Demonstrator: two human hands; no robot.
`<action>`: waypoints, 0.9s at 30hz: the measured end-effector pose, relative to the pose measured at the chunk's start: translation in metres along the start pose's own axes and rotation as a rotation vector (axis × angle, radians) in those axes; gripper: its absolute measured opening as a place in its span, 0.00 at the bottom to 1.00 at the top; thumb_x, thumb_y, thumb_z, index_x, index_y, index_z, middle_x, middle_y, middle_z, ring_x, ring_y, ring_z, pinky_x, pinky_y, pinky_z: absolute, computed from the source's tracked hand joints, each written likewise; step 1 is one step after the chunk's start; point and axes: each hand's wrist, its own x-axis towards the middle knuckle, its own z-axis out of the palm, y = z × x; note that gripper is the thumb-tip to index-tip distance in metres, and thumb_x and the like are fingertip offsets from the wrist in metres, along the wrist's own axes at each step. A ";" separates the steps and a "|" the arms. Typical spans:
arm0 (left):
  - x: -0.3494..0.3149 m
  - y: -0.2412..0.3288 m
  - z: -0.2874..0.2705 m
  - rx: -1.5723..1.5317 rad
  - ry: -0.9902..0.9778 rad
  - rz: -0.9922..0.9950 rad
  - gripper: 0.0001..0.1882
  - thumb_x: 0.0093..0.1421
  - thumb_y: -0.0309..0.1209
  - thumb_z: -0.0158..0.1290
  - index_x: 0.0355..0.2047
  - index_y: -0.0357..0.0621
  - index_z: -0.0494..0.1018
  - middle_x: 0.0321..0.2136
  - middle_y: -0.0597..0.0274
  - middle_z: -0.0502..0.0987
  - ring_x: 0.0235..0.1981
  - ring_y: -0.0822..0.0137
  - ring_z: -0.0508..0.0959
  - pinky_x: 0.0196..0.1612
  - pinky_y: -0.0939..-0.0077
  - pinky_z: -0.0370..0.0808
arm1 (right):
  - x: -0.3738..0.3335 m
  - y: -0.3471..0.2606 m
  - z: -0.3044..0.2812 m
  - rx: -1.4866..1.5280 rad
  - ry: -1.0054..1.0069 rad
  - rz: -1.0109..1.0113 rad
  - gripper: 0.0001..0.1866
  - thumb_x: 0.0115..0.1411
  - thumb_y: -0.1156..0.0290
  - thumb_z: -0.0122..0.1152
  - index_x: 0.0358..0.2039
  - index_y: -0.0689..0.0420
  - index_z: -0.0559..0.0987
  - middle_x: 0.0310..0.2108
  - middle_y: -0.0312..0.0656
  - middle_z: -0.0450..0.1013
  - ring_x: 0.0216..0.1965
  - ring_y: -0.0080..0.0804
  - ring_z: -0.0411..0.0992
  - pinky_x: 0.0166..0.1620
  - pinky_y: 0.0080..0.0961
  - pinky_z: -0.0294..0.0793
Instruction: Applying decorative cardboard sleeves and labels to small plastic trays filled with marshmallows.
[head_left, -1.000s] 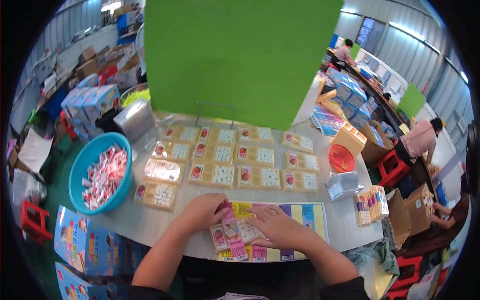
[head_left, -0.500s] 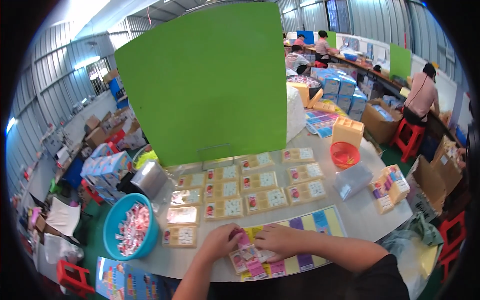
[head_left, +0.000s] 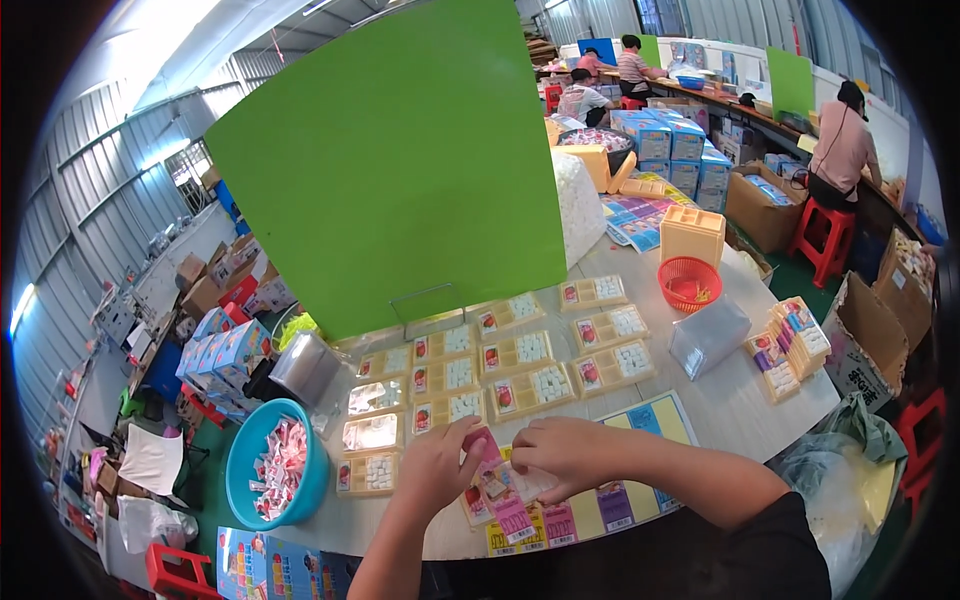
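Note:
Near the table's front edge, my left hand (head_left: 440,468) curls its fingers at a pink printed card (head_left: 486,452). Small printed pieces and a pink strip (head_left: 514,519) lie below it, over a cream tray (head_left: 477,503) partly hidden by them. My right hand (head_left: 568,453) bends over the same spot, its fingertips on a whitish translucent piece (head_left: 535,484). Under both hands spreads a sheet with coloured stripes (head_left: 648,428). Beyond stand rows of cream trays (head_left: 532,390) with white blocks and a strawberry picture in each.
On the left stands a turquoise basin (head_left: 325,470) of wrapped sachets. A green board (head_left: 390,180) rises behind the trays. To the right are a red basket (head_left: 690,284), a clear plastic box (head_left: 710,338) and stacked filled trays (head_left: 790,350). Other people (head_left: 845,150) work farther back.
My view has shifted slightly. My left fingers have opened a little at the pink card, and the printed pieces between my hands have shifted. Both hands stay over the striped sheet.

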 end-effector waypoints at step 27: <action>0.028 0.015 0.050 -1.061 -0.085 -0.655 0.31 0.61 0.19 0.54 0.63 0.42 0.57 0.35 0.65 0.73 0.34 0.78 0.73 0.38 0.84 0.71 | -0.033 0.024 -0.008 -0.134 0.382 0.263 0.26 0.44 0.58 0.74 0.42 0.54 0.75 0.47 0.44 0.71 0.51 0.42 0.69 0.57 0.39 0.64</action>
